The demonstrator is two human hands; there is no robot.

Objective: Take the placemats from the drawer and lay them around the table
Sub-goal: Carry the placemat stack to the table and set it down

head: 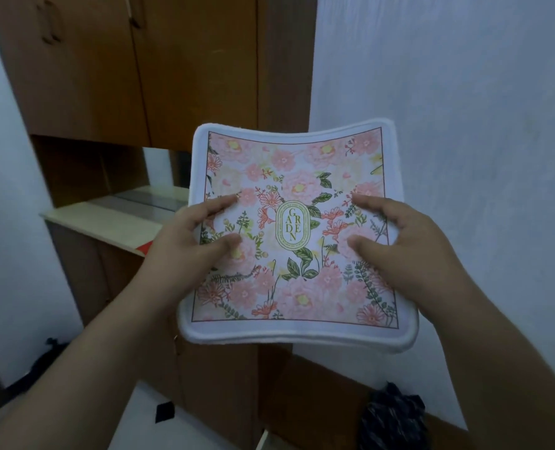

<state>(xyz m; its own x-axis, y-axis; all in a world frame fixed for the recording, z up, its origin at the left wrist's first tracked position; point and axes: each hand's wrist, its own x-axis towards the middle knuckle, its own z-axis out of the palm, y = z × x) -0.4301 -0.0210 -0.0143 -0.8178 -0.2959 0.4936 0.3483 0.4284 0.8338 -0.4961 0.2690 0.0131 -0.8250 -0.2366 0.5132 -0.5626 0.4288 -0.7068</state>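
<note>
A brown wooden cabinet (pixel 139 66) fills the upper left of the frame, a pale ledge (pixel 107 219) below it, and a white wall (pixel 464 92) spans the right. Dark cloth (pixel 393 417) lies at lower right. At centre, the placemats (pixel 295 235), a floral stack, are held in the air, clamped at their side edges by the left hand (pixel 185 241) and right hand (pixel 409 245), thumbs on top.

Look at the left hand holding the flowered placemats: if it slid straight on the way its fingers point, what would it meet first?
The left hand points right across the placemats. It would probably cross the oval "GARDEN" label first, then meet the right hand.
</note>
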